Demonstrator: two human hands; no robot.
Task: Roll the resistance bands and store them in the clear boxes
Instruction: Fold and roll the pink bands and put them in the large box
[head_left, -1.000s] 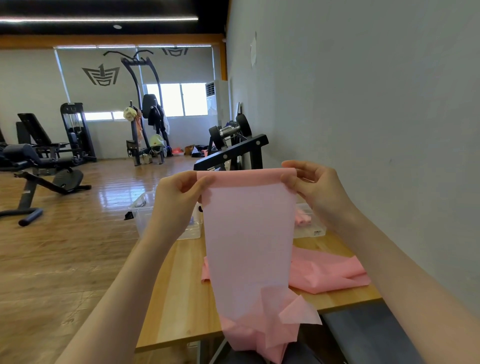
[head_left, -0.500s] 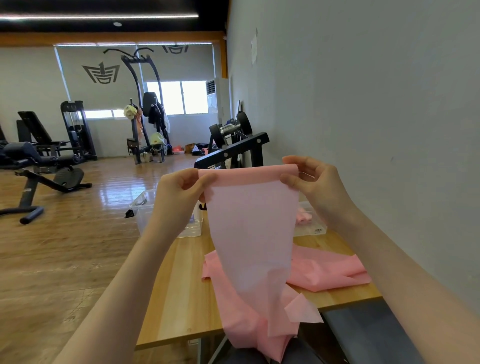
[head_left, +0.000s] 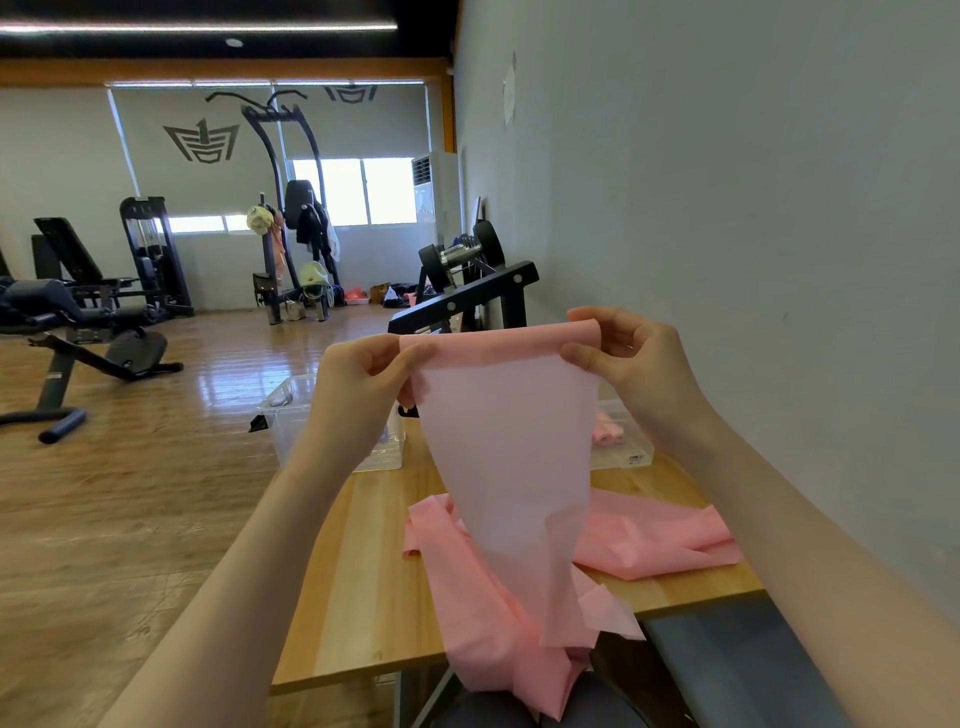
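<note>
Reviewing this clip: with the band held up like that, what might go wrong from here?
The pink band is pinched only at its top corners by the left hand and right hand; either grip may slip, loosening the roll. Its tail hangs off the table edge, so it might drag or roll crooked.

Bare wood is left on the table (head_left: 358, 587) along its left side. The middle and right are covered by pink bands (head_left: 660, 535). The far edge is blocked by two clear boxes (head_left: 387, 457), and the right is closed off by the wall (head_left: 753, 208).
</note>
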